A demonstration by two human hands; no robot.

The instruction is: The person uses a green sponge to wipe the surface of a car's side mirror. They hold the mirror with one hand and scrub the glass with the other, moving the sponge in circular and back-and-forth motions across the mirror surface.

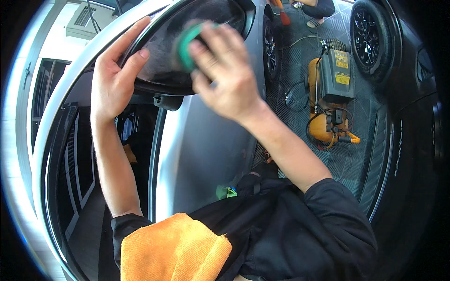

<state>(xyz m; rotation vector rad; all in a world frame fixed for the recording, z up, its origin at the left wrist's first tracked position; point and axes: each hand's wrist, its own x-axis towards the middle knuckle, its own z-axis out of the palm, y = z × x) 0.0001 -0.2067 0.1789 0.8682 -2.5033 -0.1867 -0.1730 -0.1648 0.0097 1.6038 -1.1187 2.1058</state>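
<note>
A black car side mirror (161, 61) fills the top middle, with hazy pale smears on its glossy housing. My left hand (115, 77) grips its left edge, the thumb on the near face and one finger stretched along the rim; the other fingers are hidden. My right hand (227, 75) holds a round green polishing pad (188, 47) against the housing, fingers over its back. Motion blurs both the pad and the fingertips. An orange cloth (173, 248) drapes over the front of my black shirt.
Below the mirror is the silver car door (201, 140), with a window opening at its left. On the tiled floor to the right stands an orange air compressor (321, 124) with hoses. A dark car (408, 154) lines the right side. Another person's foot (315, 22) shows at the top.
</note>
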